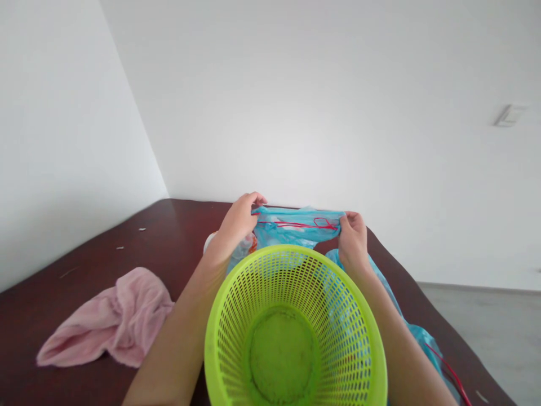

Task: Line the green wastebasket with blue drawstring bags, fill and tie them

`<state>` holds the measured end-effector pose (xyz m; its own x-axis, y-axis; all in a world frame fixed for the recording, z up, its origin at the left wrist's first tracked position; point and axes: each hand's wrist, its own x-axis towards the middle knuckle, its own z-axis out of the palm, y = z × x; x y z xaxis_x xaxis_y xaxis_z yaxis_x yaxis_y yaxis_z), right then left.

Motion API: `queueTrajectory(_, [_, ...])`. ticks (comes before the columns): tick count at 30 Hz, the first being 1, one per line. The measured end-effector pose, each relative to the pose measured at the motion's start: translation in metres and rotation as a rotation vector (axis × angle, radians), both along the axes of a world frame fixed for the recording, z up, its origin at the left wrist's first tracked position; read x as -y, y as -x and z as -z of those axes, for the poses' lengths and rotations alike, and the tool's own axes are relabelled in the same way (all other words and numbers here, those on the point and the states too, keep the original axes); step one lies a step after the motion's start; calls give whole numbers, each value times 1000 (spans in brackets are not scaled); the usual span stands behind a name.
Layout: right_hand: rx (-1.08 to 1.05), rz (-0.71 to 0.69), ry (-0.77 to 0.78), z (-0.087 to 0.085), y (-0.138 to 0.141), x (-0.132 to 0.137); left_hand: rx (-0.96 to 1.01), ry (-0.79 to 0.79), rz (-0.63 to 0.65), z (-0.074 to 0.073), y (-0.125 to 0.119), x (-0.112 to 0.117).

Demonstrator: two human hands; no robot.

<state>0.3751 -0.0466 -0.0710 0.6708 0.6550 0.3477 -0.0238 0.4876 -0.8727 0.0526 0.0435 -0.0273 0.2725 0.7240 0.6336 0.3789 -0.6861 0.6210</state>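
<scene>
While stretched between hands [240, 220] [353, 242], blue plastic bag [291, 221]

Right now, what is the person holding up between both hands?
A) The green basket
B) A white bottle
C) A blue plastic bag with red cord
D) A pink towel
C: the left hand and right hand pinch opposite ends of the blue plastic bag, with the red cord stretched along it.

Room: two white walls [296, 101] meeting at a corner; one white wall plate [510, 115], right-hand wall; pale grey floor [486, 338]; dark maroon worktop [84, 282].
</scene>
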Motion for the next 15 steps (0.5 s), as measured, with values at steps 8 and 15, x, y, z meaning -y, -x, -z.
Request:
queueTrajectory(8, [-173,47,-190,-9,-3,7,-25,325,168,-6,21,-2])
queueTrajectory(15, [-247,-8,-124,1,-9,2,361,652,434,-28,12,24])
